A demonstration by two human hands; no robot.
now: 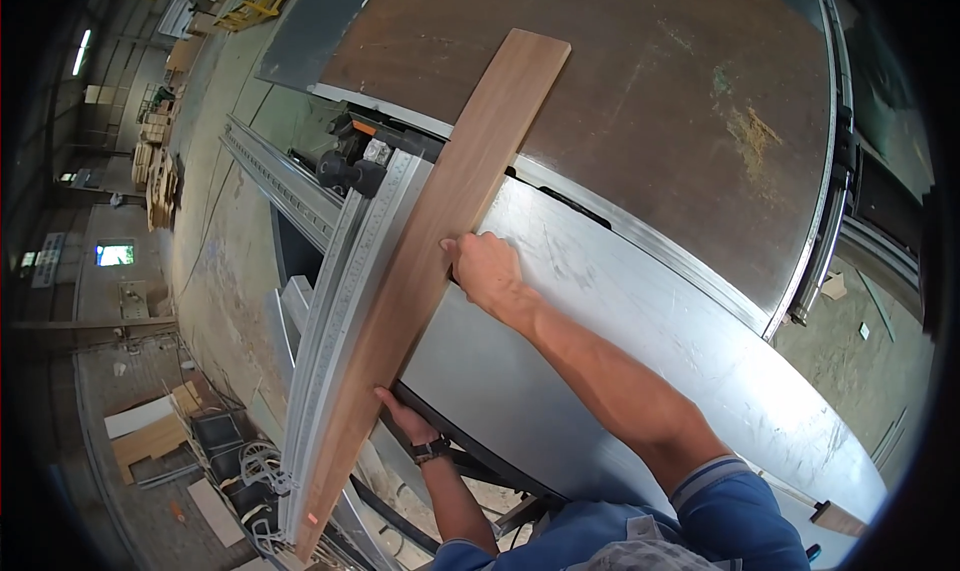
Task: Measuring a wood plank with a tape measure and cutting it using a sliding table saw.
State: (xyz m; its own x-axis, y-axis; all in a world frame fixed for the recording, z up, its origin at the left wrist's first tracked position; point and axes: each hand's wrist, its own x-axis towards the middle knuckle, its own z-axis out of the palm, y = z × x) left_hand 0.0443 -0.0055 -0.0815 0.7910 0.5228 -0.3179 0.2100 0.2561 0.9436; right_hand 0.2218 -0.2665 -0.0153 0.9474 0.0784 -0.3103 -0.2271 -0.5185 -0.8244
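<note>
A long brown wooden board (425,261) lay along the aluminium fence rail (335,311) of a sliding table saw, its far end reaching out over the dark brown panel (640,81) beyond both hands and its near end running down past the left wrist toward the floor. The right hand (485,271) rested on the board's right edge about halfway along, fingers curled over the wood and pressing it toward the rail. The left hand (408,421) held the same edge nearer the body, its fingers tucked under the board so only the back of the hand and a dark wristwatch (432,451) showed.

Judging by its straight line over that span, the board looked stiff, thin for its length and probably light enough for two hands, though long enough to swing or tip if held at one end. The smooth faces seemed likely to slide easily on the grey metal table (640,341) under the right forearm. Gripping both long edges, spread apart as the hands were, looked the steadier hold.

The board's underside, the left fingertips and any saw blade were hidden. A black clamp knob (345,171) beyond the right hand was hard to make out. The board's near tip bent away into the lens distortion.
</note>
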